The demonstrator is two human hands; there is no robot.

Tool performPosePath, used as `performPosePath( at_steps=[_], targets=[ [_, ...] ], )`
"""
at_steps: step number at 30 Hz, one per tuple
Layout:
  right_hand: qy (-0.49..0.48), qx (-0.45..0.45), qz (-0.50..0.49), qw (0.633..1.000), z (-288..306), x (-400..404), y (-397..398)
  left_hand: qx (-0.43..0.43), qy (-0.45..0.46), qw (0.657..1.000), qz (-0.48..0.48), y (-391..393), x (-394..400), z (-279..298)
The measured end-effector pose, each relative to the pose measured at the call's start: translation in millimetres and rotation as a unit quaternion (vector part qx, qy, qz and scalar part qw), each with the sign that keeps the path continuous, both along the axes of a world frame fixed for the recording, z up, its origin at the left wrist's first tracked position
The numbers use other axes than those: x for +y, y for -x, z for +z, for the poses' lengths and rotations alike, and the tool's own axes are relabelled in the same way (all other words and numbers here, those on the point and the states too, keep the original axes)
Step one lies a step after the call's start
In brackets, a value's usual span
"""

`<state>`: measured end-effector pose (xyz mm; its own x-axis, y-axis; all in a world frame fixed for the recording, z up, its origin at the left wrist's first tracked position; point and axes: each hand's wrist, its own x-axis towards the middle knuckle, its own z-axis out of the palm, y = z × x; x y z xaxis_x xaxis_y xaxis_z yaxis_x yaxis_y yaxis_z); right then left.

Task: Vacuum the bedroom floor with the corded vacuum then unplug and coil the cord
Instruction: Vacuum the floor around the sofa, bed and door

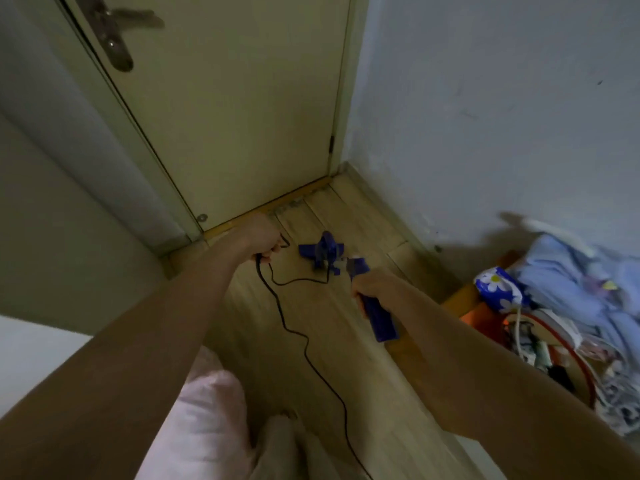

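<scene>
Pale wood floor (346, 341) runs to a closed cream door (235, 109) between grey walls. The right hand (372, 289) grips the blue vacuum (377, 317), whose head lies near the threshold; the left hand (259, 242) pinches its black cord (294, 327), which trails across the boards.

Bare forearms, pale pink trousers (204, 420)
</scene>
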<state>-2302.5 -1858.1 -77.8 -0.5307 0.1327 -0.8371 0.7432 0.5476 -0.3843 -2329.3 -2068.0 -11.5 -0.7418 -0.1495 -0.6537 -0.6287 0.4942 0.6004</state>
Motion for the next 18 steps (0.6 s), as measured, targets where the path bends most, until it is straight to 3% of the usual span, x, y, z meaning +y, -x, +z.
performPosePath(
  at_steps=[7, 13, 18],
  targets=[
    [0.015, 0.013, -0.073, 0.997, 12, -30, 34, 0.036, -0.022, 0.999, -0.014, 51, -16, 26],
    [0.019, 0.029, -0.111, 0.993, -4, -49, 74, 0.057, -0.013, 0.997, 0.057, 82, -53, 21],
    [0.046, 0.034, -0.134, 0.989, -8, -64, 123, 0.045, 0.037, 0.998, 0.014, 113, -79, 22]
  ],
)
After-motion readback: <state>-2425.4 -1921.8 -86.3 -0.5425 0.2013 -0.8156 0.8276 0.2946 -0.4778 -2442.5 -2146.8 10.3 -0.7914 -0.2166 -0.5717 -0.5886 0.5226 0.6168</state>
